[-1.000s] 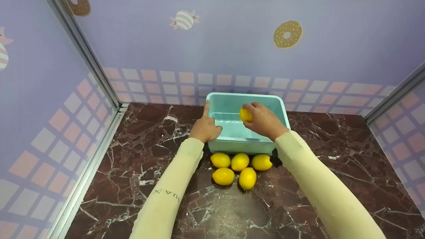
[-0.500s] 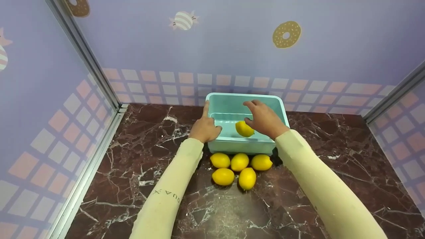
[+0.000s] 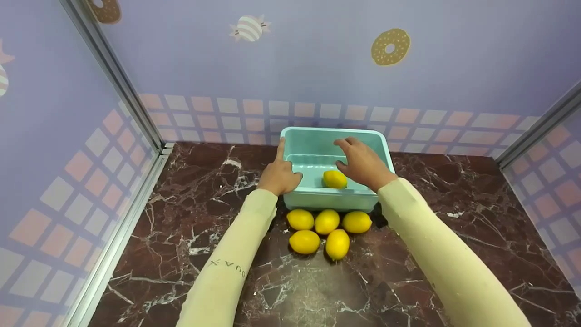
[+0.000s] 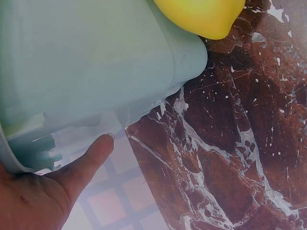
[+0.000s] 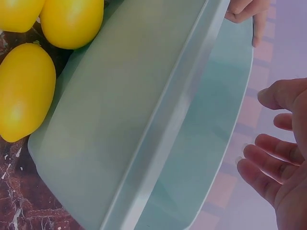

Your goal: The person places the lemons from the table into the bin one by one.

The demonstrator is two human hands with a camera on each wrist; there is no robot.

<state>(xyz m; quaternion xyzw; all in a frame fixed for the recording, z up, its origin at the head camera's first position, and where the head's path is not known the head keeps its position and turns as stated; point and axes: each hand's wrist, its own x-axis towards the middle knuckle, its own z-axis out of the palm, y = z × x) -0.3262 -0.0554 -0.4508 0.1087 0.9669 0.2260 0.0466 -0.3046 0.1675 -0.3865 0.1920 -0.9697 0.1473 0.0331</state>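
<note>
A light teal plastic basin (image 3: 333,200) stands on the marble surface near the back wall. My left hand (image 3: 278,176) grips its left rim, index finger stretched along the edge and thumb over the inside. In the left wrist view, one finger of the left hand (image 4: 41,196) extends outside the basin wall (image 4: 91,67). My right hand (image 3: 363,163) hovers over the basin's right half, fingers spread and holding nothing. A yellow lemon (image 3: 335,179) lies inside the basin, below and left of the right thumb. The right wrist view shows the right hand's (image 5: 283,148) fingers apart, beyond the rim.
Several lemons lie just in front of the basin, including a front left lemon (image 3: 304,241), a front middle lemon (image 3: 337,244) and a right lemon (image 3: 357,222). The purple wall (image 3: 308,59) rises close behind the basin, with metal-edged side panels left and right.
One second ago my right hand held a lemon over the basin. Its fingers then opened, and the lemon dropped onto the basin floor near the front wall. The left hand stayed on the rim.
</note>
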